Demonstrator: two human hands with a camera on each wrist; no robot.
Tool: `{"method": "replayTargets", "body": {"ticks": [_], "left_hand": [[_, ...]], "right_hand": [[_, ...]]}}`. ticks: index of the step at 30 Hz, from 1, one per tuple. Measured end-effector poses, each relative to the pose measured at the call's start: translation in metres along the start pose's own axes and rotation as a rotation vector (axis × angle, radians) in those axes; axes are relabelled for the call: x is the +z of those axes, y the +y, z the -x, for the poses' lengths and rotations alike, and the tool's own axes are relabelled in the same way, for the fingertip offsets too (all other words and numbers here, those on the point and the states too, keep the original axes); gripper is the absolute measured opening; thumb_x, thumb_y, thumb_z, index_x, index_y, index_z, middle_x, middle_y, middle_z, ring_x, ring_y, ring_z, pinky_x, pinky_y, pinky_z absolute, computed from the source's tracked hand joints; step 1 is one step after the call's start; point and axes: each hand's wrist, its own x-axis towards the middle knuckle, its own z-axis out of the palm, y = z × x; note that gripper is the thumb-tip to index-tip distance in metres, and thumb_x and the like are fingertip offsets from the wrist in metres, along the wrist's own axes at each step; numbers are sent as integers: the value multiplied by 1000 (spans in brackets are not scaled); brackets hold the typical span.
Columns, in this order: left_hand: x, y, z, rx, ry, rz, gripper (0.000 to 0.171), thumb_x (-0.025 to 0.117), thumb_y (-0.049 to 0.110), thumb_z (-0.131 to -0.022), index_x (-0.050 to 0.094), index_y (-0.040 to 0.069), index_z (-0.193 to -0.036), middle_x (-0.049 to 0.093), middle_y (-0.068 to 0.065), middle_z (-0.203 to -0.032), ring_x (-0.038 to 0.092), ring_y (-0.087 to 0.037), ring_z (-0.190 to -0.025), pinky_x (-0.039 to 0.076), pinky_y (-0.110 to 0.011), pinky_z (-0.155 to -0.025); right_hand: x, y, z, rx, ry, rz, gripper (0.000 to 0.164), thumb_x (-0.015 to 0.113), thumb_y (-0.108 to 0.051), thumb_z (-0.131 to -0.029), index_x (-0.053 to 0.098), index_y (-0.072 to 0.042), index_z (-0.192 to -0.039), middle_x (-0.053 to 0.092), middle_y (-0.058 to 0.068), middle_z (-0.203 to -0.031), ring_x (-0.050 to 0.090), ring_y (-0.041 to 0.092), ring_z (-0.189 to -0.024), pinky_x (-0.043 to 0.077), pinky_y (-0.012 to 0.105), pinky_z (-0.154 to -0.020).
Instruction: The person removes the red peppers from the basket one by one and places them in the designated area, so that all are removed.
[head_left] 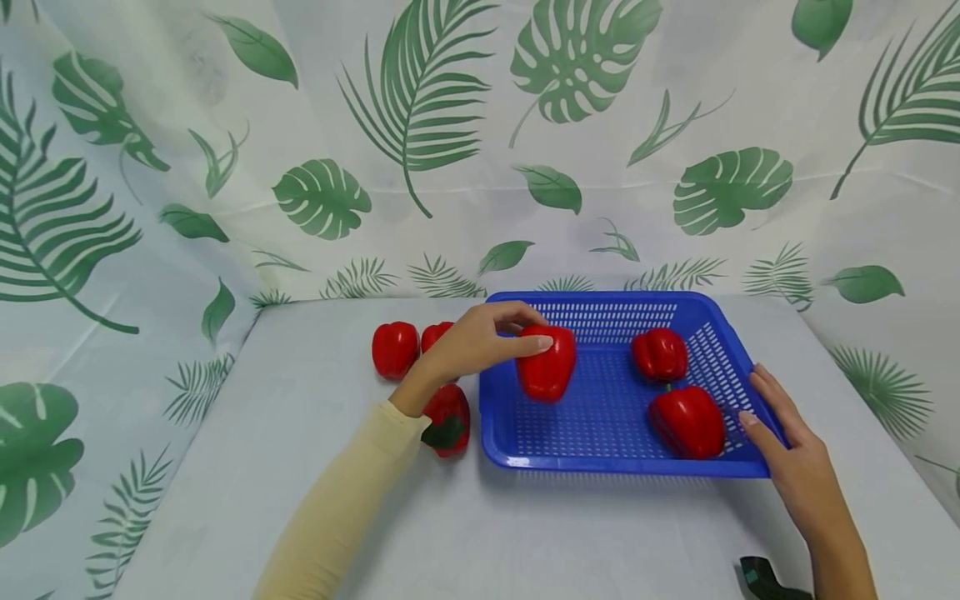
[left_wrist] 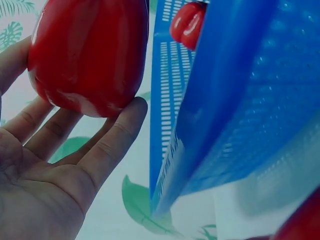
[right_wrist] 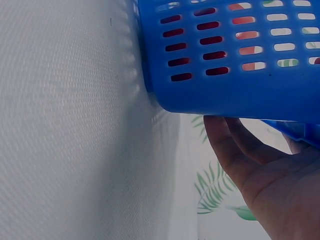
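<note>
My left hand (head_left: 480,340) grips a red bell pepper (head_left: 549,367) between thumb and fingers, holding it above the left part of a blue plastic basket (head_left: 585,461). In the left wrist view the pepper (left_wrist: 90,55) sits against the fingertips, beside the basket's outer wall (left_wrist: 225,110). On the right, my right hand (head_left: 798,454) holds the basket's rim, thumb on the inner side. The right wrist view shows its fingers (right_wrist: 225,145) against the basket's edge. Inside the basket, at its right end, lie two red bell peppers, one farther back (head_left: 660,354) and one nearer (head_left: 688,422).
Left of the basket on the white tabletop (head_left: 262,417) are three red peppers: one at the back (head_left: 395,350), one partly behind the left hand (head_left: 437,335), and one nearer with a green stem end (head_left: 447,423). A dark object (head_left: 768,579) lies at the front right.
</note>
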Motion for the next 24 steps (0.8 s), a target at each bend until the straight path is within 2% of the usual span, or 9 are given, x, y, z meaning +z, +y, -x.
{"method": "replayTargets", "body": {"ticks": [4, 13, 20, 24], "left_hand": [[-6, -4, 7, -33, 23, 0, 40, 79, 43, -94, 72, 24, -129, 67, 3, -131, 62, -22, -124, 61, -41, -91], [-18, -16, 17, -60, 65, -21, 41, 78, 45, -94, 73, 24, -130, 69, 3, -129, 63, -22, -122, 63, -43, -88], [-27, -19, 25, -32, 74, -2, 43, 77, 42, -96, 72, 20, -133, 70, 1, -130, 64, -24, -124, 62, -48, -92], [-32, -21, 30, -40, 75, 11, 43, 76, 40, -97, 71, 18, -134, 70, -1, -130, 64, -26, -123, 60, -53, -95]], "right_hand": [[-1, -1, -1, -3, 0, -1, 67, 49, -38, -113, 19, -29, -172, 7, -20, -176, -1, 26, -164, 16, 81, -112], [-1, -1, 1, 16, -2, -7, 68, 48, -39, -113, 17, -29, -172, 6, -21, -175, -2, 31, -163, 16, 82, -112], [0, -3, 0, 22, -8, -10, 68, 48, -39, -113, 16, -28, -173, 5, -19, -176, -2, 36, -163, 17, 84, -110], [0, -3, 0, 23, -8, -8, 68, 47, -40, -113, 16, -28, -173, 4, -17, -177, -2, 37, -163, 17, 83, -110]]}}
